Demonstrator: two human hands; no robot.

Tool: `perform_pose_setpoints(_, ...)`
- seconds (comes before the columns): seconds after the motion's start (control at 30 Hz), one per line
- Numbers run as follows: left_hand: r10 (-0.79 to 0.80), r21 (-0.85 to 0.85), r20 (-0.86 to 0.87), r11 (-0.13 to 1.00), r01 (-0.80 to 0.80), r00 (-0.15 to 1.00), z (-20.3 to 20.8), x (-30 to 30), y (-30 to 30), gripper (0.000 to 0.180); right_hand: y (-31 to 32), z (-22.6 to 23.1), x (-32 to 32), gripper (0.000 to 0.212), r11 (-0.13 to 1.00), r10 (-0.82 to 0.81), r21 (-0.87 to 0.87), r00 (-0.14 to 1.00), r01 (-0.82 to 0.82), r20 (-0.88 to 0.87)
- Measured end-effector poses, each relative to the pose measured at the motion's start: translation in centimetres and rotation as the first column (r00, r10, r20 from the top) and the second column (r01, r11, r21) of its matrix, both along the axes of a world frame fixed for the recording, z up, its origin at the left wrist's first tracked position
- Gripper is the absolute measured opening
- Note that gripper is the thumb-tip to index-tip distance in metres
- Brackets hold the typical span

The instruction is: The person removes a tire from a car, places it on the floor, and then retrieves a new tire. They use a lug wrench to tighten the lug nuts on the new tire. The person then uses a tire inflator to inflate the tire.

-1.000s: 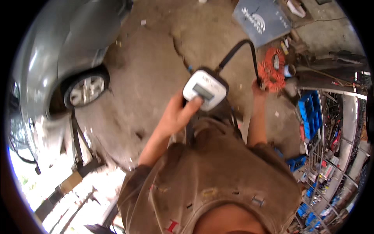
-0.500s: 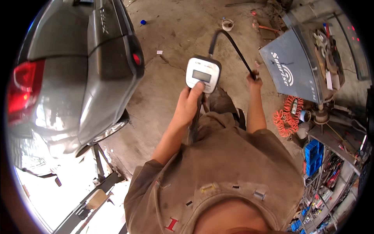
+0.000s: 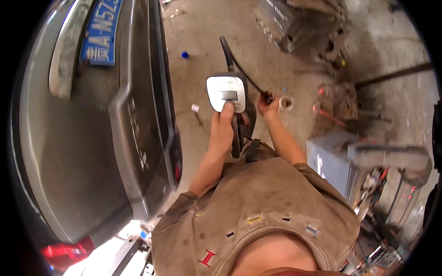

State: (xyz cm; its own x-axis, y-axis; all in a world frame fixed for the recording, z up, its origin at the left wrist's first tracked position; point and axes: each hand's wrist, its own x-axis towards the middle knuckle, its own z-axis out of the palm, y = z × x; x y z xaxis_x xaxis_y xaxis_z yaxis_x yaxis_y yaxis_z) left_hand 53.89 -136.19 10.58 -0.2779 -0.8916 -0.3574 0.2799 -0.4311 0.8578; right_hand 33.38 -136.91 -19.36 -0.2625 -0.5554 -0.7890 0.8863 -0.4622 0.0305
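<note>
My left hand (image 3: 222,131) is closed around the handle of a digital tyre inflator gauge (image 3: 225,86). The gauge has a white, square face with a small grey screen, and my thumb rests just below that screen. From the gauge's far end a black hose (image 3: 226,51) rises, bends over and runs down to the right. My right hand (image 3: 269,106) grips the hose near its free end, to the right of the gauge and a little lower. The tip of the hose is too small and blurred to make out.
A grey car (image 3: 92,138) stands close on my left, its rear toward me. A blue cap (image 3: 185,55) and a white scrap (image 3: 195,108) lie on the concrete floor. Beyond my right hand is a small white tub (image 3: 286,102). A grey machine cabinet (image 3: 331,158) stands at right.
My view has turned and moved along the car, so the cabinet sits lower. My right hand has come closer to the gauge with the hose. Both hands keep their grip.
</note>
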Motion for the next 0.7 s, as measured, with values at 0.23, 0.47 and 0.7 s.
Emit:
perform_pose_setpoints(0.23,-0.017,0.027,0.141,1.0,0.013,0.99,3.7,-6.7,-29.9,0.052,-27.6,12.3,-2.5,0.035,0.902,0.386,0.012,0.794,-0.431,-0.47)
perform_pose_setpoints(0.47,0.002,-0.198,0.196,0.979,0.038,0.981,-0.9,-13.1,-56.9,0.047,-54.3,16.8,-7.8,0.035,0.758,0.364,0.085,0.312,-0.647,-0.878)
perform_pose_setpoints(0.7,0.061,-0.124,0.218,0.992,-0.034,0.974,-3.4,-20.1,-84.1,0.05,-83.6,22.6,-14.2,0.044,0.572,0.347,0.343,-0.159,-0.745,-0.924)
